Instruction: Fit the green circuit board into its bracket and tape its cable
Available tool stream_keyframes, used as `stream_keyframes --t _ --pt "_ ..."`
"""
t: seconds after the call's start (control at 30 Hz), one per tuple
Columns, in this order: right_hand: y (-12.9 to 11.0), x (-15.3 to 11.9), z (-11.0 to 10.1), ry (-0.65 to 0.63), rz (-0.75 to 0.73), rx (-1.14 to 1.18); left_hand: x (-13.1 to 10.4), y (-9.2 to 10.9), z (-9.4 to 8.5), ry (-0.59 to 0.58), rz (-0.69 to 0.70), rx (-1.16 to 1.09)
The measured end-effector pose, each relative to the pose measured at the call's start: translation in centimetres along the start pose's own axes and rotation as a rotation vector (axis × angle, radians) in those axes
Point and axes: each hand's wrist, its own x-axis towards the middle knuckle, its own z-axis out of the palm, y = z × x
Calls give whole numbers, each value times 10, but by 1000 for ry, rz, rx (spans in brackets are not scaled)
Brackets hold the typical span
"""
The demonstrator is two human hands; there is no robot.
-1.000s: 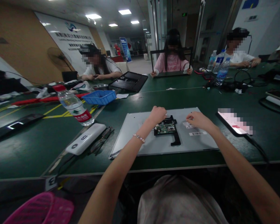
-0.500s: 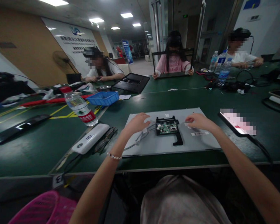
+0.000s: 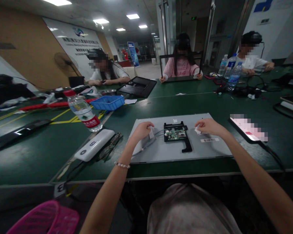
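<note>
A flat grey panel [image 3: 161,154] lies on the green table in front of me. At its middle sits a black bracket [image 3: 187,143] around a green circuit board [image 3: 174,134], with grey cables [image 3: 148,144] running off to the left. My left hand [image 3: 143,130] is over the panel's left part, fingers curled together beside a small white tag [image 3: 151,133]; whether it grips the tag is unclear. Over the right part, my right hand [image 3: 208,126] has thumb and fingers pinched at a small white label [image 3: 199,130]. A barcode sticker [image 3: 209,140] lies just below that hand.
Left of the panel are a white power bank [image 3: 95,145], glasses [image 3: 111,147], a water bottle [image 3: 84,112] and a blue tray [image 3: 108,103]. A lit phone [image 3: 247,128] lies right. Across the table, a person [image 3: 182,66] holds a black frame.
My left hand has lowered slightly and its fingers have curled in beside the white tag. The fingers of my right hand have closed at the small white label.
</note>
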Motion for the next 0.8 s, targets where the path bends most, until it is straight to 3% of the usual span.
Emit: stream_keyframes --t 0.23,0.37,0.47,0.6,0.7,0.8 --pt "-2 -2 -2 72 11 -74 5 -12 7 92 -17 -72" --pt "2 -3 -6 114 33 -128 2 -8 3 205 16 -57" --pt "5 -4 -8 111 43 -112 2 9 -8 254 81 -47" --pt "6 -4 -8 99 65 -89 12 43 -20 229 157 -84" --pt "6 -4 -7 74 81 -35 22 63 -17 270 211 -126" --pt "7 -5 -8 83 119 -43 26 70 -8 267 228 -165"
